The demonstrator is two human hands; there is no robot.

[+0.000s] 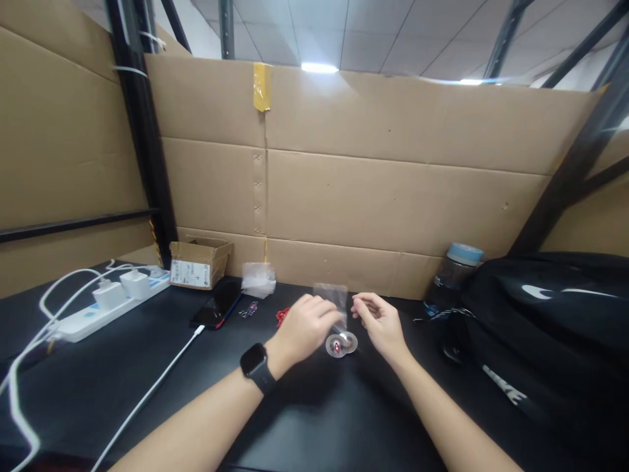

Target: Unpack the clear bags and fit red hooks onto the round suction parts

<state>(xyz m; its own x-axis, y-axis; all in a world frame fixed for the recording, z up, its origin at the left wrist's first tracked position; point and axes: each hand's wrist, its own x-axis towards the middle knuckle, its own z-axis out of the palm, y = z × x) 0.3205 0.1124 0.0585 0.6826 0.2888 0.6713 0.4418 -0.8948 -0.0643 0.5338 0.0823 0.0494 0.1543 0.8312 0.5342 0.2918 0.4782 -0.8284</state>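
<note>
My left hand (pixel 308 326), with a dark watch on its wrist, has its fingers closed at the edge of a small clear plastic bag (pixel 332 293). Just right of the bag is my right hand (pixel 382 326), thumb and fingers pinched together; whatever is between them is too small to make out. Below the bag, between both hands, two round clear-rimmed discs (pixel 336 346) with red and dark middles overlap on the black table (pixel 339 419). Red string-like pieces (pixel 282 316) show partly behind my left hand.
Left of my hands are small dark trinkets (pixel 249 309), a stack of clear bags (pixel 258 280), a phone (pixel 217 305) on a white cable, an open cardboard box (pixel 197 263) and a power strip (pixel 118 301). A bottle (pixel 449 278) and a black backpack (pixel 550 328) stand right.
</note>
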